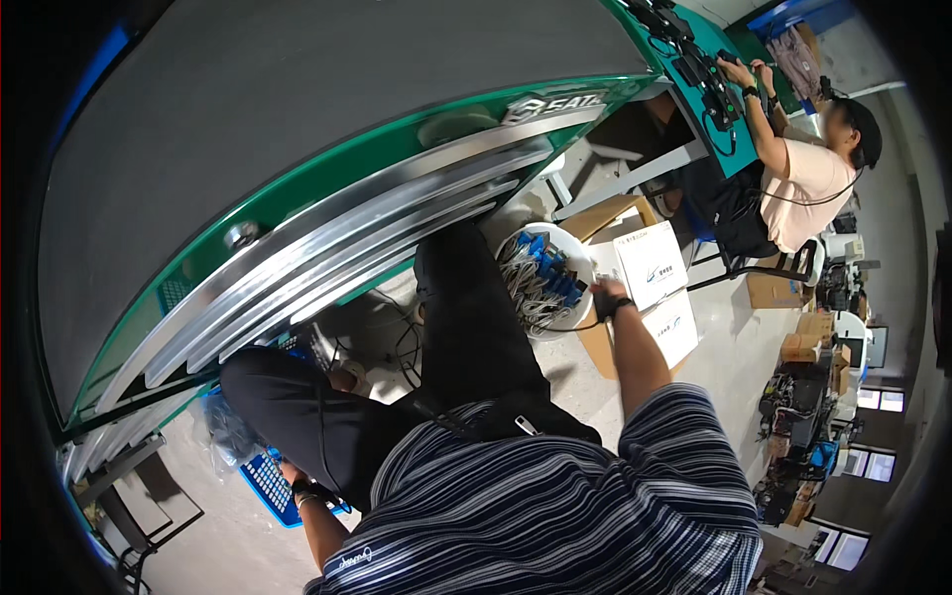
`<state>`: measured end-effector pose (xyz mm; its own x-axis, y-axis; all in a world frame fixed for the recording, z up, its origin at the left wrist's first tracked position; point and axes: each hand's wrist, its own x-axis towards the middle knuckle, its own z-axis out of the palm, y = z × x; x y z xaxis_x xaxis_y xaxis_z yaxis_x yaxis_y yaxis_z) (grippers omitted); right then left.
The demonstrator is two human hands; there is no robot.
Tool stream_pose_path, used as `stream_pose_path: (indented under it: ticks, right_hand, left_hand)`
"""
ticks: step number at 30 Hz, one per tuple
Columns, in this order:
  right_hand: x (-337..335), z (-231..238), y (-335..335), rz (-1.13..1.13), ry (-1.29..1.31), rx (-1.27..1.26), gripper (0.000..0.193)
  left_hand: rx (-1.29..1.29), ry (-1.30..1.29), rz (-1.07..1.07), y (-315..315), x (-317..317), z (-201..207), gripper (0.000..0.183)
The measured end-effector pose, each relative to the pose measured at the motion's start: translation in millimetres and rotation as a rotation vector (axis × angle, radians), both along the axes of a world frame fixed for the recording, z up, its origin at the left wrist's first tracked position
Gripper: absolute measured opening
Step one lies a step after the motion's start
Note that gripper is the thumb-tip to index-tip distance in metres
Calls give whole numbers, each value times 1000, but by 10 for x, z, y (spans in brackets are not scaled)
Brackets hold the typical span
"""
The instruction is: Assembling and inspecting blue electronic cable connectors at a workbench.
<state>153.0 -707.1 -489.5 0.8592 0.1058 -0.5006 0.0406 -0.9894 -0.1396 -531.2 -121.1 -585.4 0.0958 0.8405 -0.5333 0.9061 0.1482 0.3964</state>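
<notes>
Low on my left side, my left hand (pixel 291 473) is down at a blue plastic basket (pixel 268 493) with a slotted wall. A small bright blue piece (pixel 274 454) shows right by its fingers; whether they grip it is unclear. On the other side, my right hand (pixel 608 297) reaches to the right rim of a white bucket (pixel 578 256). Inside the bucket lies a heap of grey cables with blue connectors (pixel 547 264). My right fingers are small and partly hidden, so their grip does not show. Each wrist wears a dark band.
A green tool cabinet (pixel 297 183) with metal drawer edges and a dark top fills the upper left. Open cardboard boxes with white flaps (pixel 650 263) stand beside the bucket. A clear plastic bag (pixel 226 428) lies near the basket. A seated co-worker (pixel 803 183) works at a green-topped bench (pixel 729 149).
</notes>
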Motion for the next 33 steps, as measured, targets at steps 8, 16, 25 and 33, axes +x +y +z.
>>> stream_pose_path:
  ticks: [8,16,25,33]
  right_hand:
    - [-805,-1253,562,-311,187,15,47]
    - [-734,-1484,796,-1169,100,-16,49]
    - [-562,-1492,425,-404,221,11,47]
    - [238,626,779,-1236,244,1955,11]
  left_hand:
    - [-295,-446,450,103,59,1232,32]
    - [334,-792,84,523,1188,3258,28]
    - [791,-882,-722,-80,3287,5724,13]
    - [246,-1136,-834,806,4829,6211,16]
